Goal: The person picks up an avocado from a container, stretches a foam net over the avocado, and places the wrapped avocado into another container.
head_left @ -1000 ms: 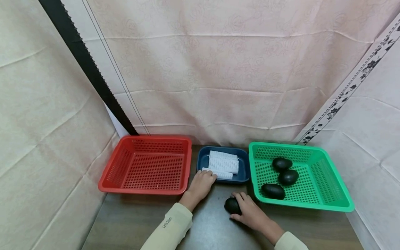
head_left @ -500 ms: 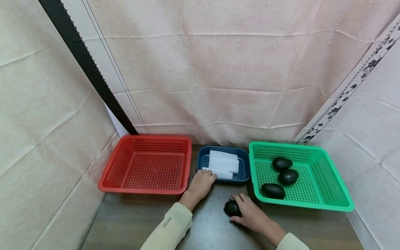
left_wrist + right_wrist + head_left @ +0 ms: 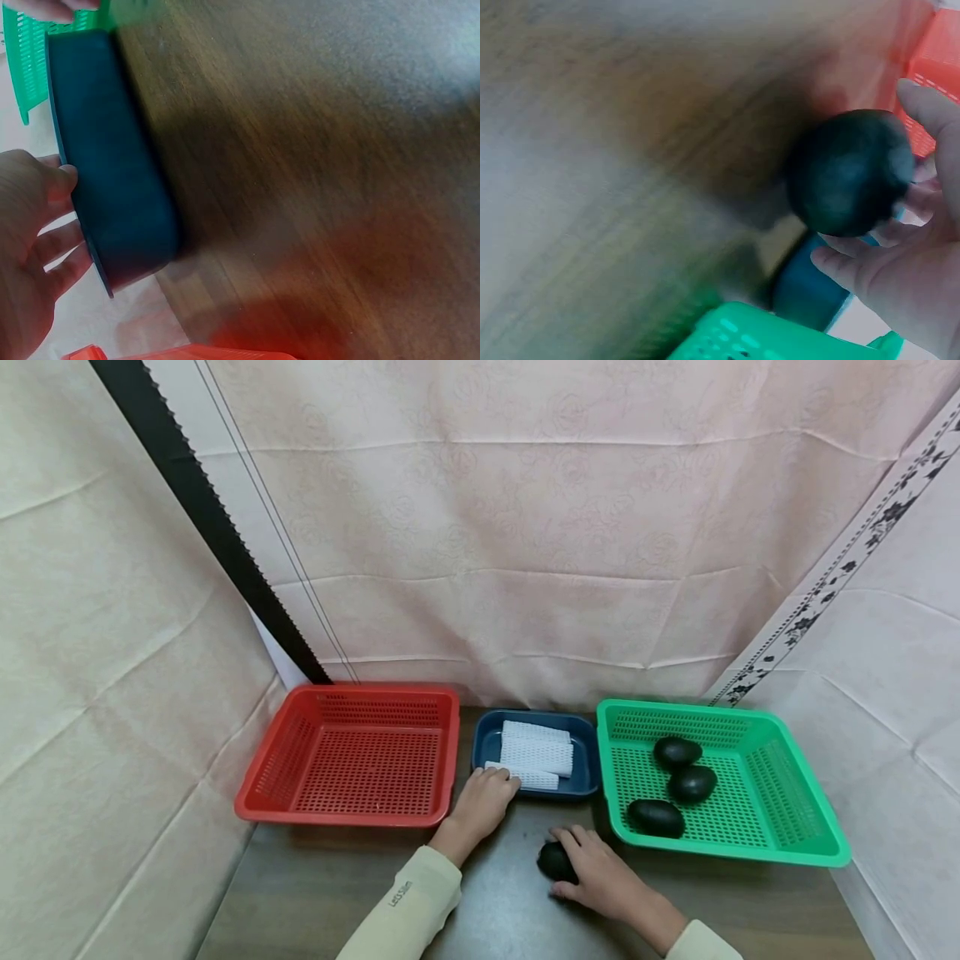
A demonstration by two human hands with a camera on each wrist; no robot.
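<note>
My right hand holds a dark, egg-shaped avocado low over the table, in front of the small blue tray. In the right wrist view, its thumb and fingers curl loosely round one side of the avocado. My left hand is at the tray's near left corner. In the left wrist view, the thumb laps over the rim of the tray while the fingers pass behind it, where the wall hides their tips. White foam fruit nets lie flat in the tray, the nearest beside my left fingertips.
A red basket stands left of the tray, with nothing visible inside. The green basket on the right contains three more avocados. Cloth curtains enclose the wooden table at the back and sides.
My right hand and its avocado have shifted very slightly down and left, toward me. The left hand, tray and baskets stay where they were.
</note>
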